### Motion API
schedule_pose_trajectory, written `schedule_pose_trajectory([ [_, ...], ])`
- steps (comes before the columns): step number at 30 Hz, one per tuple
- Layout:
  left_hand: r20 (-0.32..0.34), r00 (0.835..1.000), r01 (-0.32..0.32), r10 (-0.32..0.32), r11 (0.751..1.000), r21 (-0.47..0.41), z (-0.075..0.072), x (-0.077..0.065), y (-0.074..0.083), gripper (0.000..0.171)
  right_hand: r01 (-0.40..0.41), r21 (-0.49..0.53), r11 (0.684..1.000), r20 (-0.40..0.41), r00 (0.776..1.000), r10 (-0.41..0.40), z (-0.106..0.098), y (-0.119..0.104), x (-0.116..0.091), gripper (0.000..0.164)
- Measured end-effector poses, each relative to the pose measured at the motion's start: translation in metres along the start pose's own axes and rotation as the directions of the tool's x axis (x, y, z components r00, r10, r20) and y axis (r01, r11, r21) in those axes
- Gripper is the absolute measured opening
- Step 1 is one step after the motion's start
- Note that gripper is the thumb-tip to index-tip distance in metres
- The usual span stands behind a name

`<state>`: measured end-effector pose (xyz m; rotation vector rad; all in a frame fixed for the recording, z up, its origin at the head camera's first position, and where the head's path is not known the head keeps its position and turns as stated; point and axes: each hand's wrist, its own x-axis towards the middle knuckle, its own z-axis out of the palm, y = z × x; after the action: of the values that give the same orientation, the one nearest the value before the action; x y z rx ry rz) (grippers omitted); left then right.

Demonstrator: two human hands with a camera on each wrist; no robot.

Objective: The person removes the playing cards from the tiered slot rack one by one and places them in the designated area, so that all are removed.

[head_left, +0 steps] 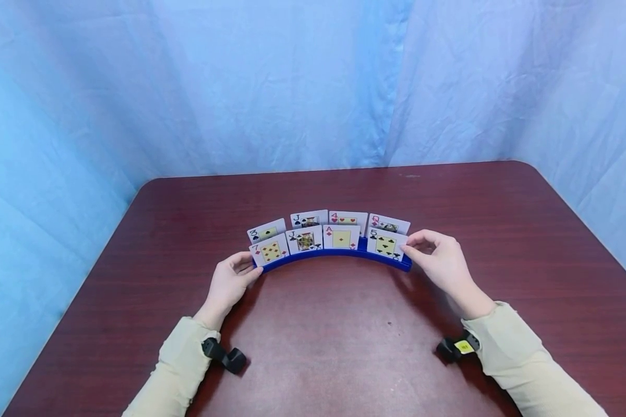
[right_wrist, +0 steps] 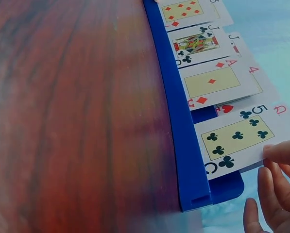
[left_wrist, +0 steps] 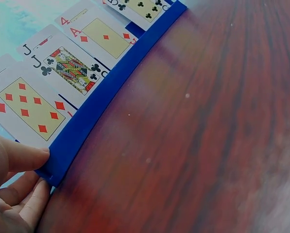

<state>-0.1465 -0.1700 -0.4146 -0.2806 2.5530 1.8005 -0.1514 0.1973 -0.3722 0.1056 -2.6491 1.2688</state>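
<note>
A curved blue card holder stands on the table with playing cards upright in two rows. Its left end is gripped by my left hand, thumb in front beside the seven of diamonds and fingers behind. At the other end my right hand pinches the outer edge of the five of clubs between thumb and fingers. Between these front cards stand the jack of clubs and ace of diamonds. The back row, partly hidden, shows a three, jack, four and queen.
The dark red-brown wooden table has rounded far corners. Pale blue curtains hang behind it and at both sides. Black wrist devices are strapped over the light sleeves.
</note>
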Motion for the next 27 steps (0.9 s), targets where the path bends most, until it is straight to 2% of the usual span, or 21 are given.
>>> schedule_pose_trajectory([
  [6, 0.002, 1.0, 0.006, -0.006, 1.0, 0.014, 0.0, -0.001, -0.001, 0.037, -0.01, 0.051, 0.999, 0.011, 1.0, 0.01, -0.006, -0.003, -0.001, 0.015],
  [13, 0.002, 1.0, 0.004, -0.004, 1.0, 0.016, 0.0, 0.0, -0.001, 0.037, 0.082, 0.088, 0.993, 0.013, 0.996, -0.084, -0.023, -0.009, -0.001, 0.013],
  [20, -0.002, 1.0, 0.002, -0.002, 1.0, 0.013, 0.0, 0.0, -0.001, 0.036, 0.088, 0.224, 0.971, 0.007, 0.996, -0.092, -0.042, -0.013, 0.0, 0.008],
  [23, -0.006, 1.0, -0.006, 0.006, 1.0, 0.001, 0.0, 0.0, -0.001, 0.036, 0.072, 0.358, 0.931, 0.016, 0.996, -0.084, -0.05, -0.01, 0.002, 0.018],
  [25, -0.009, 1.0, -0.011, 0.011, 1.0, 0.002, 0.0, 0.0, -0.001, 0.035, 0.055, 0.456, 0.888, 0.024, 0.997, -0.074, -0.056, -0.008, 0.004, 0.022],
  [27, -0.01, 1.0, -0.008, 0.008, 1.0, 0.002, 0.0, -0.001, 0.0, 0.036, 0.036, 0.554, 0.832, 0.03, 0.998, -0.063, -0.062, -0.004, 0.006, 0.024],
])
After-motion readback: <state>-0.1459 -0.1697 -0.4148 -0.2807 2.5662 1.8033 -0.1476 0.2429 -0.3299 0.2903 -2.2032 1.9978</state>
